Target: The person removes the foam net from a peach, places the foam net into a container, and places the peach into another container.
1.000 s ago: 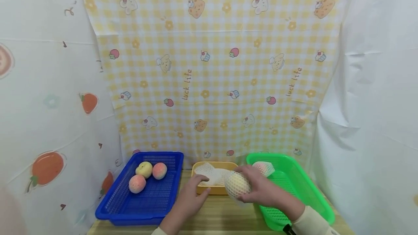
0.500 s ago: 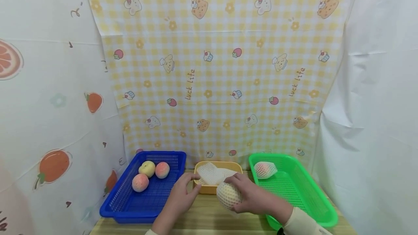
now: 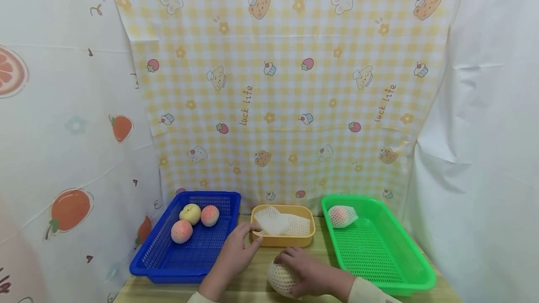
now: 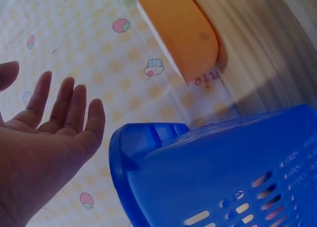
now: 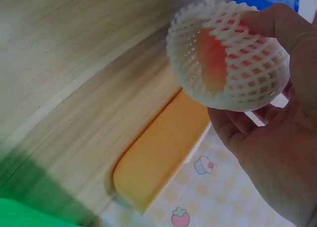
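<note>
My right hand (image 3: 313,272) grips a peach in a white foam net (image 3: 280,278) above the wooden table, low and near the front. In the right wrist view, thumb and fingers hold the netted peach (image 5: 247,64) from both sides, and its red and yellow skin shows through the net's open end. My left hand (image 3: 235,252) holds nothing, its fingers spread beside the left front corner of the yellow box (image 3: 288,241). Relaxed fingers of that left hand (image 4: 54,133) also show in the left wrist view. Loose foam nets (image 3: 273,221) lie in the yellow box.
At left stands a blue basket (image 3: 168,276) with a pink peach (image 3: 182,232), another pink peach (image 3: 210,216) and a yellow peach (image 3: 190,214). On the right, a green basket (image 3: 406,240) holds one netted peach (image 3: 342,217). A checked curtain (image 3: 269,83) hangs behind.
My right hand has moved left, down and toward me with the netted peach, away from the green basket and the yellow box. The left hand has shifted slightly left.
</note>
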Available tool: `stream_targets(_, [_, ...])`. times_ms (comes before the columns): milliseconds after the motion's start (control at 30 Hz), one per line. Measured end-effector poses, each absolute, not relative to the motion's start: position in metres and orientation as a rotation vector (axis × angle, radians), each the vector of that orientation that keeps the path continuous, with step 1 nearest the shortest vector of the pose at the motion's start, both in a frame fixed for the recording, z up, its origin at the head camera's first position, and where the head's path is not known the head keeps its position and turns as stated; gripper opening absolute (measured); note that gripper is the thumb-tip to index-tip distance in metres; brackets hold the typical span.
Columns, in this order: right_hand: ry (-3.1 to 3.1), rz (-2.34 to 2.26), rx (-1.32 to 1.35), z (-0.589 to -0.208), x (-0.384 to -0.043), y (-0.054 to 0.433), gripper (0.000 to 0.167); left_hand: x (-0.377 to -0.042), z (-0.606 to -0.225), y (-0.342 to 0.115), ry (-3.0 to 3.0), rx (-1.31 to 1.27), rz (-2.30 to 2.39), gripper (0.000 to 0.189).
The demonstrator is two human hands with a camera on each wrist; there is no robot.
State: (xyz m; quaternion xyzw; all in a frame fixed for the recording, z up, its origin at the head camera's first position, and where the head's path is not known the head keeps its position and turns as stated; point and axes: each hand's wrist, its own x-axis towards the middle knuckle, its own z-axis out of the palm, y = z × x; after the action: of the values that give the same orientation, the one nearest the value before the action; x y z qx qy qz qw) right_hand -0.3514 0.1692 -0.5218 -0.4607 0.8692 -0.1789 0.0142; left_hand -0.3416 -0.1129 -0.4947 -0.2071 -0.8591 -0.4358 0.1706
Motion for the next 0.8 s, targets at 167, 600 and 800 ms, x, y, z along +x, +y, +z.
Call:
stream_targets(167, [2.682, -0.451, -1.528, -0.5286, -0.3527, 0.1619, 0.081, -0.3402, -0.4941, -0.1129, -2.454, -0.589, -1.258, 0.017])
stream_targets(600, [2.636, -0.388, -1.446, -0.5239, -0.3469, 0.1603, 0.086, -0.3395, -0.4923, -0.1189, -2.459, -0.556, -1.27, 0.015])
stream_targets(800, [2.624, -0.422, -1.426, -0.5194, -0.3441, 0.1633, 0.095, -0.3374, -0.4921, -0.1194, -2.465, -0.566, -1.256, 0.015])
